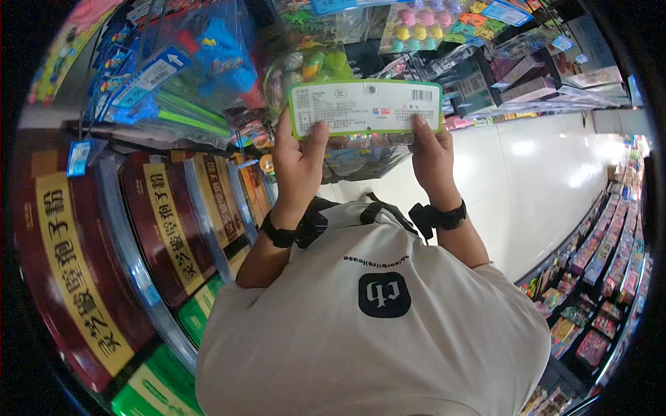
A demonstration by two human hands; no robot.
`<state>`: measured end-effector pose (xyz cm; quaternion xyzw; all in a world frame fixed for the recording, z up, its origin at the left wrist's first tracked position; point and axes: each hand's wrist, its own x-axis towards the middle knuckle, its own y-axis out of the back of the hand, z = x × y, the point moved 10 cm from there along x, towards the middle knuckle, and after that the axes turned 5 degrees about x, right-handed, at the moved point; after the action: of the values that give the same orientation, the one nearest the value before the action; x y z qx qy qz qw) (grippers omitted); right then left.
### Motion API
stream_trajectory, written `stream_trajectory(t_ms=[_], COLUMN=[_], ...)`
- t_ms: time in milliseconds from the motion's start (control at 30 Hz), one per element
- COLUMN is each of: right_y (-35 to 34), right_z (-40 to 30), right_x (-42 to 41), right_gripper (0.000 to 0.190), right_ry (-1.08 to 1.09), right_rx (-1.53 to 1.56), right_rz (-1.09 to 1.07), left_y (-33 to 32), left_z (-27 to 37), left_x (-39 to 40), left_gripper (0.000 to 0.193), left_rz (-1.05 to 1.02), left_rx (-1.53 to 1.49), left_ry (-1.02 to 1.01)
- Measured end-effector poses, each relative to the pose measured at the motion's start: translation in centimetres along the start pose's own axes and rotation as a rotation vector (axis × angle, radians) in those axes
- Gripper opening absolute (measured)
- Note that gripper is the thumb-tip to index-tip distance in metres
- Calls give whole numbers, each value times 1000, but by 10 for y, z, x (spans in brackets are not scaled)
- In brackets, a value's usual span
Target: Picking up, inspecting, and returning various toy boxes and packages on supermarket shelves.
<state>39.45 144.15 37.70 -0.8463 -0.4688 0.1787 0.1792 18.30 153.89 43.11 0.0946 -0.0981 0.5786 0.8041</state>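
A white cardboard header card (367,108) with a green border and printed writing faces up between my two hands. My left hand (297,161) pinches its left end, the thumb on the printed face and the fingers behind. At the right end my right hand (434,161) holds it the same way, thumb on top. Below the card's edge a clear plastic bag with small colourful pieces partly shows; the card hides most of it. Both wrists wear black straps. Just beyond the card hang packs of plastic toy eggs (328,65) in green and other colours.
Hanging toy packs, one with blue toys (226,57), fill the rack ahead. Dark red boxes (78,270) and green boxes (156,385) stand on shelves at left. A pale glossy floor (510,177) runs along the right, with stocked shelves (593,291) beyond it.
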Motion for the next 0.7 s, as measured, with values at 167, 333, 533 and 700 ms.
stream_trajectory(t_ms=[167,333,533,700], right_y=[25,42,48,58], right_z=[-18,-24,-45,-31], right_x=[-13,-26,-44,-45], right_gripper=[24,28,32,35], right_ry=[-21,-96,44,-120], right_rx=[40,37,-23,22], right_rz=[-44,-106,-221,-208], left_y=[-30,-44,-52,-59], left_z=[8,7,18,24], left_x=[-33,-59,-81,-96], left_gripper=[37,38,32,30], left_rz=[33,152,196,223], left_rx=[59,63,108,86], left_ry=[43,39,-2,1])
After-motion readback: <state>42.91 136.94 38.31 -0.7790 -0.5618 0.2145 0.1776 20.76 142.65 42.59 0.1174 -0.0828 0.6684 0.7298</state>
